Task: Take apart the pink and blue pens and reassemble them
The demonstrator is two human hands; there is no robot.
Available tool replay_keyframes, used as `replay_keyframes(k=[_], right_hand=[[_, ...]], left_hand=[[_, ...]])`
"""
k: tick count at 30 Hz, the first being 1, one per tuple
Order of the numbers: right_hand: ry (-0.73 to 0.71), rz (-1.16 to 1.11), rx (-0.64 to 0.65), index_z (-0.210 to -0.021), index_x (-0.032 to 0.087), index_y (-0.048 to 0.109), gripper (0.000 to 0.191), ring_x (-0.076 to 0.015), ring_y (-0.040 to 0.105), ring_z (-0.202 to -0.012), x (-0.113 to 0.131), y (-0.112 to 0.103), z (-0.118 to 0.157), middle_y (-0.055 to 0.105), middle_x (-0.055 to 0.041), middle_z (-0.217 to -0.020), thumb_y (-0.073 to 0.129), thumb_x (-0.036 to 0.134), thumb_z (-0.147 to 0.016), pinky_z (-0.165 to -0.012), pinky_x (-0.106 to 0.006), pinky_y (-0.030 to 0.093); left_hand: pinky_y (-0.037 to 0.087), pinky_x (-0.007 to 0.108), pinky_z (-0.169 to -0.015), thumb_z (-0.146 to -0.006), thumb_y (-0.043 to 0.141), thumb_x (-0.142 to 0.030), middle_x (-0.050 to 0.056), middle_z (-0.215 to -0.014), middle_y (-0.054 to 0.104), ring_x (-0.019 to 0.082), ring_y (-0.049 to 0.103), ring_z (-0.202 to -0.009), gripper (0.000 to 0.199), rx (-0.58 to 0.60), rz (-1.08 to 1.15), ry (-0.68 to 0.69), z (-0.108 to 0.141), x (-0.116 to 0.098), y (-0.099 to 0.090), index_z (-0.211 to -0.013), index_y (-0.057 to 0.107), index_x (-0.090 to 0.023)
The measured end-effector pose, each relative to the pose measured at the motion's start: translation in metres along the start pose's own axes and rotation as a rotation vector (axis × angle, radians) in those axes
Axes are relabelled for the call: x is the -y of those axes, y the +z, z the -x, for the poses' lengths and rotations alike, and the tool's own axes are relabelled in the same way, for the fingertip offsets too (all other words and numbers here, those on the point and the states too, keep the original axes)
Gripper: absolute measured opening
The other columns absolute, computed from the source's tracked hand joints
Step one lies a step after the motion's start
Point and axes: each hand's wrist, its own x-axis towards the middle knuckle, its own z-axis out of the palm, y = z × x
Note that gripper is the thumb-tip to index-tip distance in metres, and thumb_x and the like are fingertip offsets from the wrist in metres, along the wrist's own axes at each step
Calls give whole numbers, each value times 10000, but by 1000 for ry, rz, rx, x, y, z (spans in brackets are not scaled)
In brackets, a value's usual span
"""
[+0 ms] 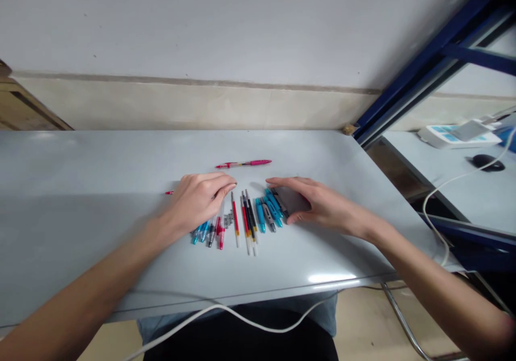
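Note:
My left hand (pixel 201 198) is closed in a pinch above the clear pen barrels; a tiny tip shows at its fingertips, too small to name. Under it lie clear barrels with blue, black and red ends, such as a red-tipped barrel (pixel 221 237), partly hidden by the hand. Beside them are small clear pieces (pixel 228 220). My right hand (pixel 318 202) is open, thumb and fingers apart around the right side of a row of blue and grey pen grip halves (pixel 266 217). Between the hands lie a red ink refill (pixel 235 218) and several red and black refills (pixel 250 218).
A whole pink pen (pixel 244 163) lies farther back on the grey table (pixel 100 162). A small red piece (pixel 169 192) sits left of my left hand. A white cable (pixel 242 313) crosses in front of my lap. At right are a blue frame, a black mouse (pixel 487 162) and a power strip (pixel 439 136).

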Motion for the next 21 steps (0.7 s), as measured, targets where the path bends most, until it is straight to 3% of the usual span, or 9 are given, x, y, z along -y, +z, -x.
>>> replay_keyframes(k=[3,6,7,10,13,16,18,21], right_hand=[[-19,-26,-66,-1441,362,553,659,-326,569,-1279,4,-9,-1,621,-61,-1397,814,372,-836,-1072,-514,464],[-71,-193,-280,-1281,294,673,465,-308,613,-1204,16,-14,-18,660,-81,-1315,731,525,-882,-1053,-482,476],[-78,-316,-382,-1261,273,675,446,-289,635,-1153,21,-12,-28,667,-91,-1290,622,581,-942,-1015,-461,500],[-112,-709,-602,-961,206,700,632,-215,668,-790,29,5,-61,709,-98,-980,344,728,-989,-757,-380,564],[-34,-892,-591,-693,192,606,669,-145,526,-508,31,27,-80,569,-38,-627,358,743,-979,-493,-287,441],[95,-848,-577,-682,186,604,608,-88,325,-405,32,39,-75,380,42,-503,462,700,-973,-402,-245,253],[118,-796,-590,-760,179,643,528,-87,349,-421,33,40,-68,420,45,-514,530,650,-970,-422,-243,279],[87,-798,-557,-884,166,679,404,-111,501,-506,34,36,-62,620,-10,-650,619,559,-957,-495,-255,415]], left_hand=[[523,299,-746,-1009,543,-243,20,-976,781,180,726,-837,218,-13,19,-10,-1,0,0,-1003,760,-224],[514,280,-710,-1008,546,-261,18,-955,786,167,720,-788,223,-67,42,-33,-1,0,2,-1000,765,-219],[511,274,-700,-1006,550,-264,17,-953,788,161,718,-769,221,-82,52,-42,-1,0,2,-1000,766,-218],[506,258,-688,-1004,554,-270,12,-955,791,143,704,-716,217,-102,90,-57,-2,1,3,-1018,764,-218],[495,241,-672,-1003,566,-275,1,-947,787,119,678,-665,201,-122,128,-69,-1,1,3,-1073,747,-221],[463,233,-626,-999,583,-273,-18,-857,765,100,634,-608,168,-124,137,-72,-1,-1,4,-1046,736,-220],[453,237,-622,-1002,578,-265,-20,-830,752,99,618,-603,160,-120,141,-55,0,-2,4,-1014,729,-215],[466,241,-662,-1010,564,-250,-12,-897,761,100,627,-646,157,-125,171,-31,0,-3,5,-1021,717,-214]])
